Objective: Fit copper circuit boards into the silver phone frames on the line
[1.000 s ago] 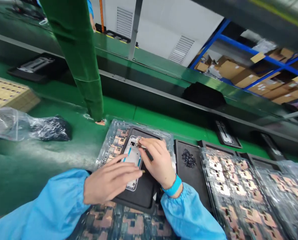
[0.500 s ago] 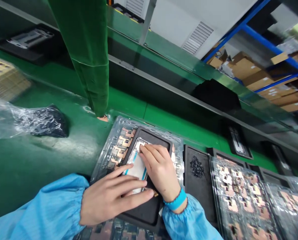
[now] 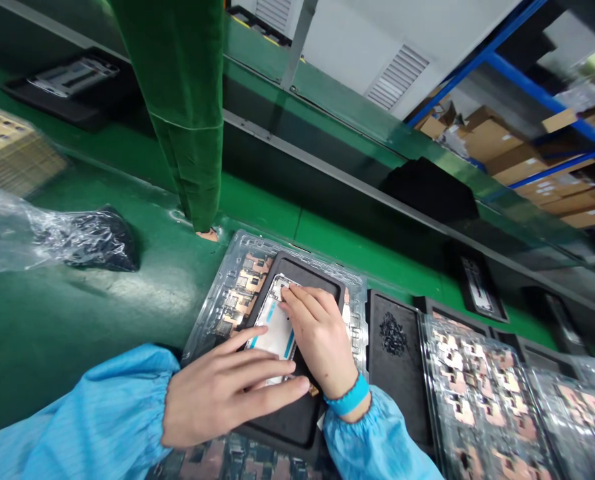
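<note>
An opened phone body [image 3: 278,328], with a white panel and blue strips along it, lies in a black tray [image 3: 290,427]. My left hand [image 3: 227,393] rests across its lower part, fingers stretched and spread. At the upper end of the phone body, my right hand [image 3: 322,330] has its fingers bunched together with the tips down on it; anything between them is hidden. The black tray sits on a clear plastic tray [image 3: 212,293] holding several copper-coloured circuit pieces.
To the right, a dark tray [image 3: 394,380] holds a pile of small black parts [image 3: 393,333], beside more clear trays [image 3: 477,393] of circuit pieces. A plastic bag [image 3: 77,233] with black contents lies left. A green conveyor [image 3: 262,200] runs behind, past a green fabric-covered post [image 3: 192,133].
My right fingertips have shifted slightly right on the upper end of the phone body, showing more of it. My left hand keeps its place. The whole view has moved a little.
</note>
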A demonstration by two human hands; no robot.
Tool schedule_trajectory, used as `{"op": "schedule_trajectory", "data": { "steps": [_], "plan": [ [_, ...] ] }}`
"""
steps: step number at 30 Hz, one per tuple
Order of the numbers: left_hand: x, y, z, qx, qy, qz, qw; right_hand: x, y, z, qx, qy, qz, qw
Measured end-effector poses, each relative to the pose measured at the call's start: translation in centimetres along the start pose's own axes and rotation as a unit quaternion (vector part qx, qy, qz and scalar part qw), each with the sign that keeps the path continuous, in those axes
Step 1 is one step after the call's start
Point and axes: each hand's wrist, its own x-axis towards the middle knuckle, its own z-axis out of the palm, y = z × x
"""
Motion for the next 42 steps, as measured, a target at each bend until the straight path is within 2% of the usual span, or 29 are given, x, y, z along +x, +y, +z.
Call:
{"op": "schedule_trajectory", "data": {
  "steps": [12,23,26,30,32,36,39,42],
  "plan": [
    [0.5,0.1,-0.2,0.007,0.008,0.000,1.000,0.2,-0.1,0.2,0.001,-0.013,0.013,1.000],
    [-0.2,0.1,0.0,0.008,-0.012,-0.030,0.999,0.1,-1.5,-0.6,-0.105,-0.112,-0.003,0.988],
    [-0.6,0.2,0.0,0.038,-0.022,-0.058,0.997,0.1,-0.8,-0.8,-0.049,-0.113,-0.004,0.992],
    [-0.7,0.2,0.1,0.106,-0.050,-0.118,0.986,-0.2,1.2,-2.3,0.106,-0.072,0.029,0.991],
    [-0.7,0.2,0.1,0.137,-0.073,-0.142,0.978,-0.9,2.0,-3.9,0.138,-0.035,0.056,0.988],
    [-0.5,0.2,-0.2,0.183,-0.110,-0.150,0.965,-3.9,2.4,-7.6,0.115,0.033,0.098,0.988],
    [-0.5,0.6,-0.4,0.228,-0.113,-0.161,0.954,-7.3,1.4,-9.5,0.094,0.013,0.159,0.983],
    [-0.7,1.1,-0.6,0.264,-0.090,-0.243,0.929,-11.0,0.3,-9.9,0.073,-0.026,0.229,0.970]
  ]
}}
